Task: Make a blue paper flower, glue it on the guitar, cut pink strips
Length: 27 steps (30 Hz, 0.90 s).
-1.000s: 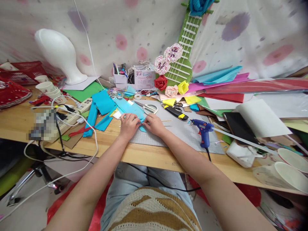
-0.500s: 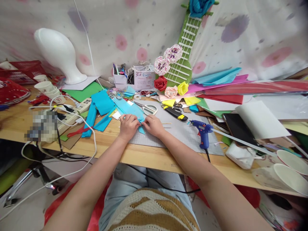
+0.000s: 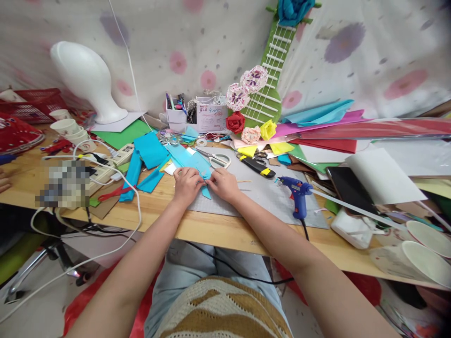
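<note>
My left hand [image 3: 187, 186] and my right hand [image 3: 224, 185] meet over the front of the grey cutting mat [image 3: 225, 206]. Between their closed fingertips is pinched a small piece of light blue crepe paper [image 3: 206, 192], its pointed end hanging toward me. Just behind the fingers lies a longer strip of light blue paper [image 3: 188, 157]. Scissors [image 3: 220, 161] with pale handles rest beyond my right hand. A thin wooden stick [image 3: 244, 181] sticks out to the right of that hand, partly hidden by it.
On the right are a blue glue gun [image 3: 298, 190], a black-and-yellow utility knife [image 3: 257, 166], a phone [image 3: 348, 188] and paper cups [image 3: 423, 260]. Blue paper pieces [image 3: 151, 150] and a power strip [image 3: 123, 154] lie left. Another person's hand [image 3: 4, 180] shows at the left edge.
My hands stay almost in place, still pinching the blue paper. Another person's hand has come into view at the left edge.
</note>
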{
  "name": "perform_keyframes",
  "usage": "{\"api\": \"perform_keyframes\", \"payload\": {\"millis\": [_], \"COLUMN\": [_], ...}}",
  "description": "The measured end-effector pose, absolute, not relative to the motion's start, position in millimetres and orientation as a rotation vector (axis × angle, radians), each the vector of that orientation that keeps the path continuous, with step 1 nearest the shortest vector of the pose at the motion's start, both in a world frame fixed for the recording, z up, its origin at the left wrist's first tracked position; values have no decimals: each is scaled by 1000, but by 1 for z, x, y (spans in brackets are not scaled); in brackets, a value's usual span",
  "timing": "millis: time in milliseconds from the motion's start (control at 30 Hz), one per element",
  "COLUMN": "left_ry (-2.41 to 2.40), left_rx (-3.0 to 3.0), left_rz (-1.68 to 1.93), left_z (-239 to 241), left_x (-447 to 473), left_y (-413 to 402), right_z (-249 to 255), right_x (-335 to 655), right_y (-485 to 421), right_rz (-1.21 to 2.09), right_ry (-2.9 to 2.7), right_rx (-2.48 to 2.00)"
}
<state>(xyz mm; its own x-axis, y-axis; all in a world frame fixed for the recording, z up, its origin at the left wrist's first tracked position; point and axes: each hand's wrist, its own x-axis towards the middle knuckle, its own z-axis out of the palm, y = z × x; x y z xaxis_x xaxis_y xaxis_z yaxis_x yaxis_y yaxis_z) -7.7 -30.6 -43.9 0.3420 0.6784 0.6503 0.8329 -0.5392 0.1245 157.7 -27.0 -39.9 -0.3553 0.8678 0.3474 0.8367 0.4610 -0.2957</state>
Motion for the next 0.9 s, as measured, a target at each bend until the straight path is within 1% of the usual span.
{"api": "perform_keyframes", "payload": {"millis": [600,767,900], "left_ry": [-1346,-1365,-1445], "left_rx": [-2351,-2339,-2327], "left_rz": [-971,-992,-1027], "left_z": [-42,-43,-44], "left_x": [-16,-21,-24], "left_y": [-26,-25,-23], "right_z": [-30,-23,-13], "right_x": [173,184,197], "right_y": [-23,-21,-19], "right_rz": [259,184,97], "right_ry": [-2260,-2277,-2220], "right_rx": [-1352,-1375,-1494]}}
